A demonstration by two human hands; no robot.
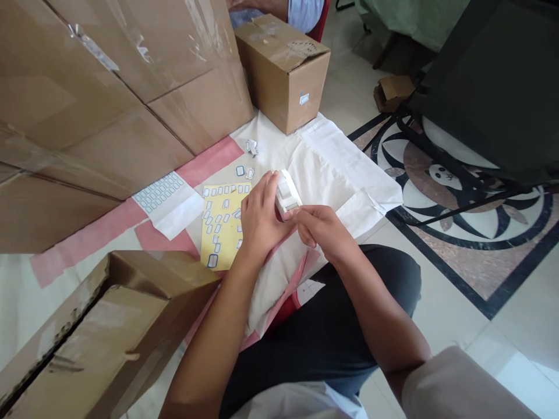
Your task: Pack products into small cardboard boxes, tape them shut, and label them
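Note:
My left hand (262,218) is closed around a small white plastic device (287,193) with rounded edges and a slot at its near end. At that near end, the thumb and forefinger of my right hand (318,227) press together against the device, the other fingers curled under. Whether a small piece sits between those fingertips is hidden. Left of my left hand lies a yellow sheet (209,233) with many small blue-edged labels stuck on it. Just beyond it are a few loose labels (240,170) and a crumpled scrap (252,148).
Large taped cartons (109,105) form a wall at the left. An open carton (96,343) stands at lower left, another box (283,70) at the back, near a person's sleeve (305,14). A printed label sheet (161,195) lies on the cloth-covered table (332,151). A dark chair (489,93) is at right.

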